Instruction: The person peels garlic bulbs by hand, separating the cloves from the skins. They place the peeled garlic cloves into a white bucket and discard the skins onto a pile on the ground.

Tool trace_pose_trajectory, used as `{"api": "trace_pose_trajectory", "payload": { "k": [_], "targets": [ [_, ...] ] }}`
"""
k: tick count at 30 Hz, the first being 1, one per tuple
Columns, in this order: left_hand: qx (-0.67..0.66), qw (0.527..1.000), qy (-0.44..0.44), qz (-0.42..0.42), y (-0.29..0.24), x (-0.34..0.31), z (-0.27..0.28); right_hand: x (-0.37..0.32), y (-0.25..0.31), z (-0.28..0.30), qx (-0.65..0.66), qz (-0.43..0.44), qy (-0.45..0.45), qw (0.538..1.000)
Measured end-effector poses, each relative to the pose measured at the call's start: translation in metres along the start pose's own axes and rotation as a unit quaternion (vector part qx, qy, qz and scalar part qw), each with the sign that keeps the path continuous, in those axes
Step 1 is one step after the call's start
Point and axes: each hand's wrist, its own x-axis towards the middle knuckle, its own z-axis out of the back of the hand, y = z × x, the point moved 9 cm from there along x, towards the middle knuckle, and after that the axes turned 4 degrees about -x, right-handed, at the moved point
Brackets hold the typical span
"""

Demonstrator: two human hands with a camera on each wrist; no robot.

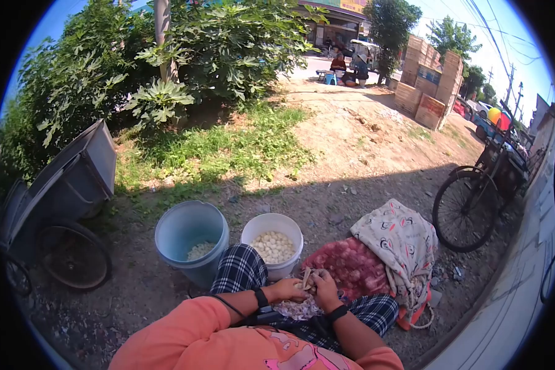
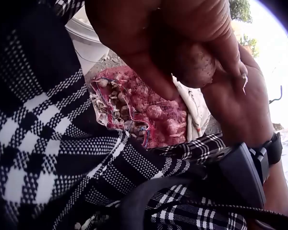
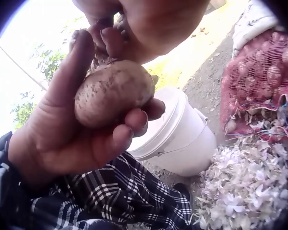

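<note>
My left hand (image 1: 287, 288) cradles a whole garlic bulb (image 3: 114, 93), fingers curled under it and the thumb along its side. Dirt marks its pale skin. At the top of the bulb, my right hand (image 3: 158, 24) pinches the stalk end with curled fingers. Both hands are together over my lap in the head view. Below them lies a heap of papery garlic skins (image 3: 245, 182). Close beyond my right hand is a red mesh bag (image 1: 345, 262) full of garlic bulbs. In the left wrist view the hand's own fingers hide part of the bulb (image 2: 197, 67).
A white bucket (image 3: 192, 143) with peeled cloves stands before my knee, and a blue bucket (image 1: 194, 225) with fewer cloves is left of it. Printed cloth (image 1: 398, 231) covers part of the mesh bag. A metal cart (image 1: 68, 176) is at left, a bicycle (image 1: 465, 206) at right.
</note>
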Motion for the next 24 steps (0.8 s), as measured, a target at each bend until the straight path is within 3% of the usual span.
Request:
{"api": "trace_pose_trajectory", "payload": {
  "k": [2,4,7,11,13,14,16,17,19,21,22,24],
  "targets": [
    [-0.061,0.998,0.027,0.012,-0.007,-0.001,-0.004,-0.001,0.010,-0.004,0.150,-0.049,0.000,0.988],
    [-0.162,0.985,-0.032,-0.049,-0.036,-0.010,-0.006,-0.004,0.020,-0.003,0.207,-0.058,-0.012,0.977],
    [-0.193,0.979,0.001,-0.068,-0.035,-0.003,-0.004,-0.002,0.018,0.003,0.269,-0.077,-0.052,0.959],
    [-0.256,0.956,0.044,-0.133,-0.075,-0.036,-0.007,0.015,0.000,0.092,0.444,-0.088,-0.152,0.878],
    [-0.317,0.931,0.101,-0.151,-0.106,-0.060,-0.009,0.016,0.032,0.113,0.389,-0.026,-0.178,0.903],
    [-0.299,0.936,0.126,-0.140,-0.097,-0.055,-0.002,0.010,0.039,0.105,0.391,-0.024,-0.179,0.902],
    [-0.287,0.945,0.123,-0.099,-0.078,-0.047,-0.002,-0.001,0.036,0.060,0.166,-0.149,-0.090,0.971],
    [-0.277,0.952,0.118,-0.060,-0.064,-0.042,-0.005,0.003,0.012,0.045,0.078,-0.155,0.038,0.984],
    [-0.242,0.966,0.086,-0.015,-0.036,-0.031,-0.011,-0.006,-0.014,0.019,-0.091,-0.190,0.049,0.976],
    [-0.171,0.981,0.024,0.084,-0.018,-0.032,-0.020,-0.008,-0.032,-0.002,-0.135,-0.182,0.123,0.966],
    [-0.119,0.988,-0.004,0.102,-0.016,-0.038,-0.018,-0.009,-0.037,0.001,-0.148,-0.190,0.119,0.963],
    [-0.149,0.982,0.008,0.119,-0.002,-0.030,-0.011,-0.013,-0.036,-0.003,-0.161,-0.196,0.116,0.960]
  ]
}}
